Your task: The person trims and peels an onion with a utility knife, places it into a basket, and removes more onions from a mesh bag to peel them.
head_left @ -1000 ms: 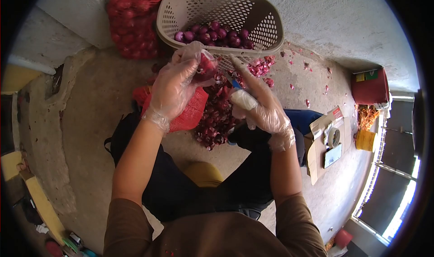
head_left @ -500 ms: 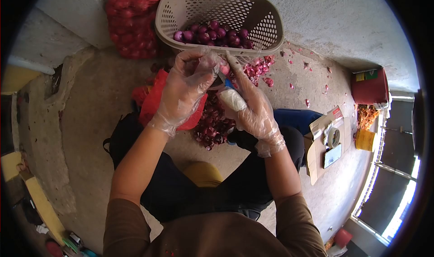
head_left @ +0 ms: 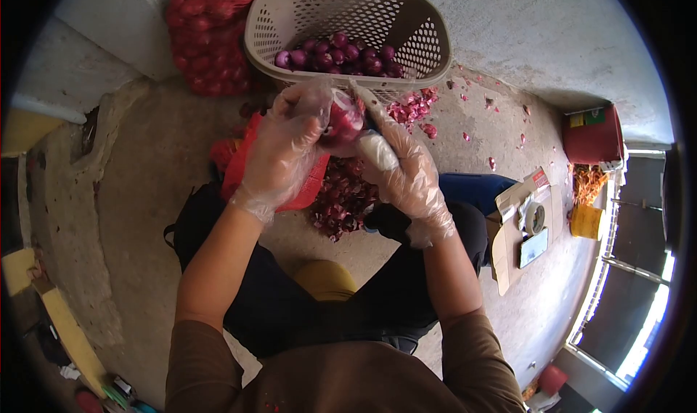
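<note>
Clear plastic gloves cover both hands. My left hand [head_left: 284, 146] is closed round a red onion [head_left: 343, 119] in front of the basket. My right hand [head_left: 401, 159] touches the onion's right side, its fingers wrapped round a small knife whose blade is mostly hidden; white material covers the thumb. Behind them, a beige basket [head_left: 428, 70] holds several peeled purple onions [head_left: 338, 54]. Beneath the hands, a heap of dark red onion skins [head_left: 341, 202] lies on the floor beside a red mesh bag [head_left: 238, 167].
A full red mesh sack of onions [head_left: 209, 35] leans at the back left. At right are cardboard [head_left: 502, 257] bearing a tape roll [head_left: 535, 218] and a phone [head_left: 534, 249], a blue object [head_left: 472, 189], a red bin [head_left: 592, 135] and a yellow container [head_left: 587, 223].
Both hands have shifted slightly left. The onion, largely covered by the fingers half a second ago, shows more now, and the blue knife handle has gone out of sight.
</note>
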`<state>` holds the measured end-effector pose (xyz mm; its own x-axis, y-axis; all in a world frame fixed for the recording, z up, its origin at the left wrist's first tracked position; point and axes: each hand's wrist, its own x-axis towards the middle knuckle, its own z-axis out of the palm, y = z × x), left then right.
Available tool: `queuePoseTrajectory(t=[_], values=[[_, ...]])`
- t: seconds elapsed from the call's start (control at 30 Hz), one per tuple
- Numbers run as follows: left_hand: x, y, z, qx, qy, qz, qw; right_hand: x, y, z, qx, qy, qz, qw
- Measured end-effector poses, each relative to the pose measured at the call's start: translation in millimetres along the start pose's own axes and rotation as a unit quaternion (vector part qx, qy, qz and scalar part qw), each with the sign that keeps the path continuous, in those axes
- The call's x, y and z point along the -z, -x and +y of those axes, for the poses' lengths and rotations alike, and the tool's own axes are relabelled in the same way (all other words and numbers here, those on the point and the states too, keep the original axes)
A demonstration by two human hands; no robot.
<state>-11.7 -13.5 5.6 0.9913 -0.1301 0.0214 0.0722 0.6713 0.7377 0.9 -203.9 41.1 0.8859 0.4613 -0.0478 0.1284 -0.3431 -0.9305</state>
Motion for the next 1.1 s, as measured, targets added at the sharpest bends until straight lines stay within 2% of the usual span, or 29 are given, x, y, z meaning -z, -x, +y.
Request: queuePoseTrajectory(t=[0.13, 0.2, 0.3, 0.4, 0.5, 0.67, 0.7, 0.8, 0.87, 0.97, 1.1], values=[[0, 2, 14, 0.047, 0.016, -0.068, 0.996, 7, 2, -11, -0.114, -0.088, -0.010, 0.990], [-2, 1, 13, 0.031, 0.040, -0.038, 0.998, 7, 2, -8, -0.105, -0.143, 0.006, 0.984], [-7, 0, 13, 0.015, 0.072, -0.007, 0.997, 9, -1, -2, -0.046, -0.157, 0.043, 0.986], [-3, -2, 15, 0.024, 0.087, 0.011, 0.996, 10, 0, 0, -0.005, -0.112, 0.079, 0.991], [-1, -2, 14, 0.033, 0.088, 0.025, 0.995, 21, 5, -11, -0.067, -0.131, 0.009, 0.989], [6, -4, 6, 0.033, 0.051, 0.005, 0.998, 9, 1, 1, 0.055, 0.006, -0.031, 0.998], [1, -2, 8, 0.031, 0.035, 0.010, 0.999, 8, 2, -3, 0.047, 0.010, -0.044, 0.998], [-3, -2, 7, 0.022, 0.017, 0.014, 1.000, 2, -1, 5, 0.116, 0.062, -0.020, 0.991], [-3, -3, 5, 0.019, 0.016, 0.008, 1.000, 2, -1, 6, 0.114, 0.066, -0.020, 0.991], [-2, -3, 8, 0.025, -0.001, -0.008, 1.000, 8, 1, -7, 0.043, 0.059, -0.059, 0.996], [-7, 2, 16, 0.054, -0.015, -0.012, 0.998, 9, 2, -7, 0.068, 0.061, -0.048, 0.995]])
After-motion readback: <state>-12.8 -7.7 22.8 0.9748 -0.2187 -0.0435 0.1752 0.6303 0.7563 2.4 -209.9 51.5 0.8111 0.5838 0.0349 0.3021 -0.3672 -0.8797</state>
